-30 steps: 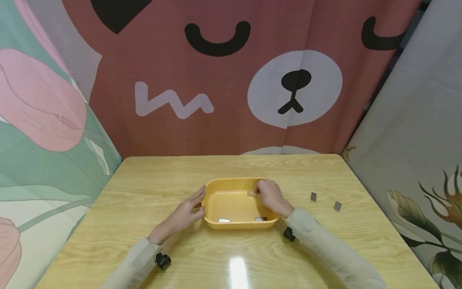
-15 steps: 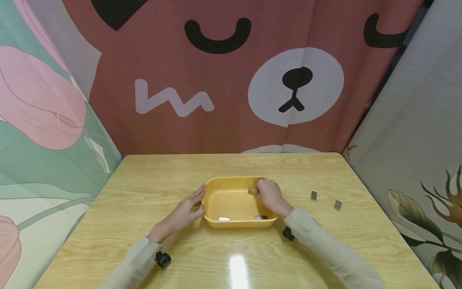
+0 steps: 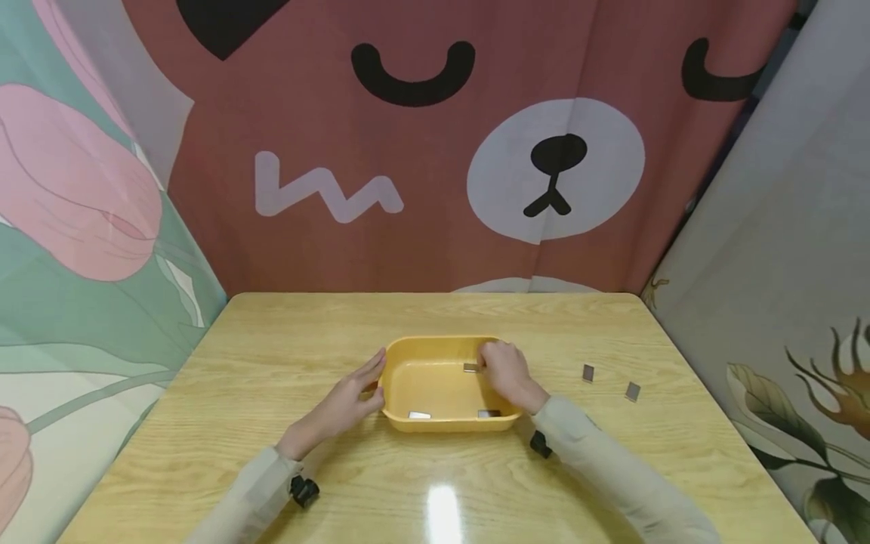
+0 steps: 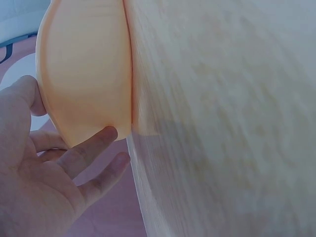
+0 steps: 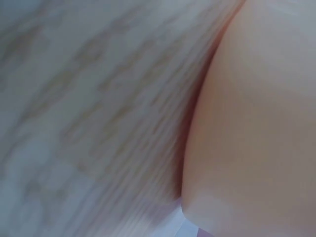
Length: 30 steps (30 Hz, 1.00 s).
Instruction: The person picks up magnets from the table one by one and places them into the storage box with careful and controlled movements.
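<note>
A yellow plastic basin (image 3: 435, 378) stands at the middle of the wooden table. My left hand (image 3: 340, 406) is at its left end, fingers fairly straight, thumb and fingertips touching the rim and outer wall; the left wrist view shows the fingers (image 4: 84, 153) against that wall. My right hand (image 3: 506, 372) reaches over the right rim, fingers curled, and pinches the end of a small flat rectangular piece (image 3: 470, 368) inside the basin. Its fingertips are hidden, and the right wrist view shows only the basin's outer side (image 5: 256, 128). Along the near wall inside lie a whitish piece (image 3: 419, 415) and a darker piece (image 3: 488, 413).
Two more small dark rectangular pieces, one nearer (image 3: 587, 373) and one farther right (image 3: 633, 391), lie on the table (image 3: 326, 332) right of the basin. Behind the table hangs a curtain (image 3: 408, 257) with a bear print. Patterned cloths flank both sides.
The piece at the right fingertips has changed tilt and shifted slightly left and toward the near side. The basin and left hand stay in place; the head view itself has shifted a little.
</note>
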Each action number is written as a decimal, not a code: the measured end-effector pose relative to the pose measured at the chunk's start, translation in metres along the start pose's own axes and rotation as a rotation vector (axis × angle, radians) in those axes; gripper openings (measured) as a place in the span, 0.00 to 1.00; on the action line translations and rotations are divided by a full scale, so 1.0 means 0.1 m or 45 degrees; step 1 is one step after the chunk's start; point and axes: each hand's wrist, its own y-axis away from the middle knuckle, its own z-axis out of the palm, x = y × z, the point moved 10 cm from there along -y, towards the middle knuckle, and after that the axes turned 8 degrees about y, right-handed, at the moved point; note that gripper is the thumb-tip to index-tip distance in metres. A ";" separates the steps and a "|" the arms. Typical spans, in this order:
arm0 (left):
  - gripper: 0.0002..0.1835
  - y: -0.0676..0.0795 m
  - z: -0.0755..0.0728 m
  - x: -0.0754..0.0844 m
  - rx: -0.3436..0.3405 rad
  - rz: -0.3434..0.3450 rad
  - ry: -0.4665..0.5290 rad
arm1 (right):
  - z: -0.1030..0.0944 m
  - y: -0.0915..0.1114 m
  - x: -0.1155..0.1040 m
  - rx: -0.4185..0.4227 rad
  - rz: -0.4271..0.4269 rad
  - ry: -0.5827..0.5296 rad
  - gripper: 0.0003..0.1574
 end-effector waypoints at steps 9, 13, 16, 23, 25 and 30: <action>0.32 -0.01 -0.02 0.01 0.013 0.012 -0.026 | -0.01 -0.02 0.03 0.036 0.001 -0.056 0.28; 0.32 -0.01 -0.01 0.00 0.000 -0.004 -0.007 | -0.02 -0.03 0.05 0.018 0.018 -0.114 0.24; 0.32 -0.01 0.00 -0.02 -0.011 -0.024 0.003 | -0.05 -0.04 0.06 0.021 0.015 -0.146 0.16; 0.32 -0.02 0.02 -0.03 -0.026 -0.025 0.020 | -0.06 -0.03 0.10 -0.020 0.028 -0.256 0.08; 0.32 -0.02 0.02 -0.03 -0.029 -0.027 0.028 | -0.06 -0.03 0.09 -0.037 0.027 -0.286 0.07; 0.32 -0.01 0.02 -0.02 -0.019 -0.022 0.019 | -0.06 -0.02 0.10 -0.043 0.018 -0.320 0.07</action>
